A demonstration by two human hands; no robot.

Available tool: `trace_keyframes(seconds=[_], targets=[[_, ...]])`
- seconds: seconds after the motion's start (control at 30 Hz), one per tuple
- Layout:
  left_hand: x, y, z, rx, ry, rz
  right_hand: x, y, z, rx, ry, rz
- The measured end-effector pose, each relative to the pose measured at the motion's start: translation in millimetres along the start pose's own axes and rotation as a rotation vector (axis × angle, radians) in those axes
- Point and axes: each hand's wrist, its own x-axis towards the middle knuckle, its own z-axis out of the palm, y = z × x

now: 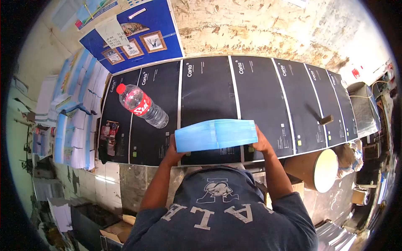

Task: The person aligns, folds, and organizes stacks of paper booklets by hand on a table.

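Note:
A thick stack of light blue paper [215, 136] spans the space between my hands, above the near part of the black-covered table [205, 96]. Its layered edges show along the top, with a faint line down the middle. My left hand [172, 151] grips its left end, and my right hand [261, 141] grips its right end; the fingers are partly hidden behind the stack. Just beyond my left hand, a clear plastic bottle [157, 115] with a red cap and red label lies or leans on the table; I cannot tell which.
Tall piles of printed paper [77, 142] stand at the table's left. Small dark red packets [109, 131] lie at the near left corner. A small wooden block [326, 120] sits on the right. A large brown roll [324, 169] is beside the front right edge. A blue board [138, 37] leans behind.

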Motion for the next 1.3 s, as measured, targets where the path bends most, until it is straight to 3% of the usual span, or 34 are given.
trace_keyframes(seconds=[0.03,0.07,0.1,0.17,0.2,0.37,0.43,0.53,0.63,0.7,0.77,0.8,0.9,0.97,1.0,1.1,1.2,1.23,1.3], targets=[[5,-13,-4,0.037,-0.001,-0.104,6,-9,-1,0.002,-0.115,0.005],[12,1,-4,0.041,0.003,-0.102,6,-6,6,-0.105,0.032,0.084],[17,14,0,0.023,0.032,-0.137,5,-5,6,-0.101,0.031,0.081],[19,24,2,0.011,0.062,-0.163,9,-11,4,-0.021,0.076,0.27],[14,23,2,0.076,0.078,-0.134,8,-10,2,-0.142,0.084,0.126],[7,-11,6,0.209,-0.002,-0.109,6,14,0,-0.023,0.013,0.035],[8,-21,1,0.194,0.023,-0.041,6,12,1,-0.169,0.003,-0.007],[15,15,3,0.049,0.037,-0.192,6,32,-4,-0.068,-0.009,0.037],[14,15,7,0.166,0.064,-0.042,13,14,-5,-0.071,-0.003,0.088],[11,31,5,0.073,0.101,-0.135,21,2,-14,-0.023,-0.086,0.241],[2,40,3,-0.12,0.005,-0.346,33,-39,-10,0.238,-0.089,0.468],[-4,47,7,-0.12,0.039,-0.347,37,-41,-7,0.383,-0.061,0.48],[-24,49,23,-0.281,0.032,-0.413,59,-26,-8,0.376,-0.124,0.57],[-36,32,34,-0.694,-0.065,-0.56,82,-1,-12,0.272,-0.161,0.594],[-45,25,41,-0.699,-0.053,-0.555,96,13,-11,0.211,-0.246,0.6],[-49,17,60,-0.699,0.103,-0.539,151,18,-8,0.046,-0.447,0.66],[-36,20,75,-0.855,0.312,-0.635,228,40,6,-0.135,-0.613,0.557],[-30,25,81,-0.917,0.422,-0.556,253,57,14,-0.225,-0.672,0.533],[-7,29,87,-0.974,0.57,-0.44,292,69,31,-0.094,-0.728,0.404]])
